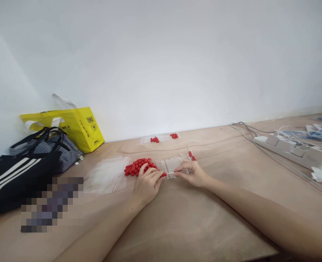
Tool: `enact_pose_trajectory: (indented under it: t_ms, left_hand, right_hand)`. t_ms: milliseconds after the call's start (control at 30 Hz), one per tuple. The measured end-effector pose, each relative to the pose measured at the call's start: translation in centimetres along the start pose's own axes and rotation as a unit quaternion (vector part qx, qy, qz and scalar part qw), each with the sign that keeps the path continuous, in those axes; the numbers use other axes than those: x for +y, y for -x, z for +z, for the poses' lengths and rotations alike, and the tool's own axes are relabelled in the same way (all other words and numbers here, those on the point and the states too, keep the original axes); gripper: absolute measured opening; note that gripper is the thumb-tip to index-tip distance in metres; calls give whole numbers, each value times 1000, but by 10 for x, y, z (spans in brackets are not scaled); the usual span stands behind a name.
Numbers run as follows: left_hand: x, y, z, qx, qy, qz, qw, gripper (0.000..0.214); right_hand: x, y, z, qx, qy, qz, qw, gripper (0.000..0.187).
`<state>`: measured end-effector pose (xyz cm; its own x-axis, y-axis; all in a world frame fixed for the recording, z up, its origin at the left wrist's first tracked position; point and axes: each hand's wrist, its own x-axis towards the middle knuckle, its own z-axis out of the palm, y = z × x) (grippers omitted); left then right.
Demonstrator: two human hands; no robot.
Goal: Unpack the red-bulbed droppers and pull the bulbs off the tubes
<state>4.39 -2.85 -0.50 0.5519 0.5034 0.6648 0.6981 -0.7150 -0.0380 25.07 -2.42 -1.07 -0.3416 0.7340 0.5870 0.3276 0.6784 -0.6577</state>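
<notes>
My left hand is closed, its thumb and fingers pinching a red rubber bulb. The end of a thin clear tube meets that bulb. Fingertips of my right hand pinch the tube's other side. Under and behind both hands lies a row of clear tubes, side by side. A heap of red bulbs sits just beyond my left hand, which partly covers it. Red-bulbed droppers lie past my right hand, partly hidden by it.
Flat clear plastic bags are spread left of the heap. Bagged red-bulbed droppers lie by the wall. A yellow bag and a black striped bag stand left. At right are a power strip, cables and papers.
</notes>
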Motion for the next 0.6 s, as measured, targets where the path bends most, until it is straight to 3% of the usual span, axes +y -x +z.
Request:
enact_pose_trajectory:
  t_ms: [67, 133, 200, 267, 600]
  left_hand:
    - [0, 0, 1, 3, 1, 11, 1000, 18]
    - [1, -1, 2, 7, 5, 27, 1000, 19]
    - [2, -3, 4, 12, 6, 49, 999, 21]
    - [2, -4, 6, 17, 3, 73, 997, 21]
    - [-5, -5, 4, -4, -19, 115, 993, 20]
  right_hand:
    - [4, 4, -5, -5, 147, -118, 982, 15]
    - [6, 6, -4, 1, 270, -203, 941, 18]
    - [7, 7, 1, 11, 342, -249, 906, 20]
    - [6, 7, 7, 19, 373, -271, 887, 21]
    - [6, 6, 8, 9, 354, -285, 891, 22]
